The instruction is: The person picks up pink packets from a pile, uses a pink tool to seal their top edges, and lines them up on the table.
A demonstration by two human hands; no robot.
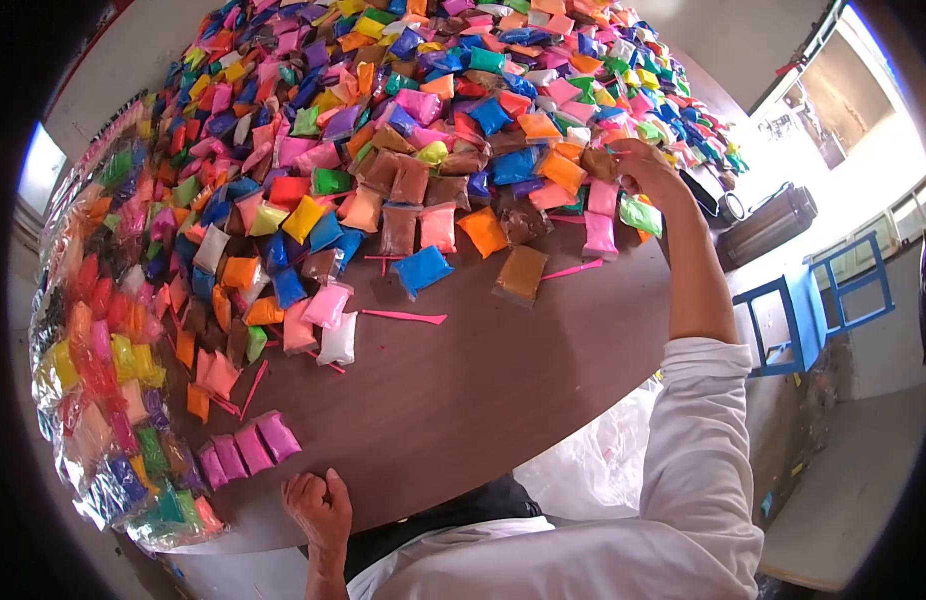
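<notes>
A huge heap of small colourful packets covers the far part of a round brown table. My right hand reaches out to the heap's right edge, its fingers closed on a brown packet. A green packet and pink packets lie just under that wrist. My left hand rests as a closed fist at the table's near edge with nothing visible in it. A short row of purple packets lies just to its left.
Thin pink plastic sticks lie among loose packets on the bare wood. Clear bags full of packets line the table's left rim. A blue chair and a dark case stand at the right. A clear plastic bag hangs below the table.
</notes>
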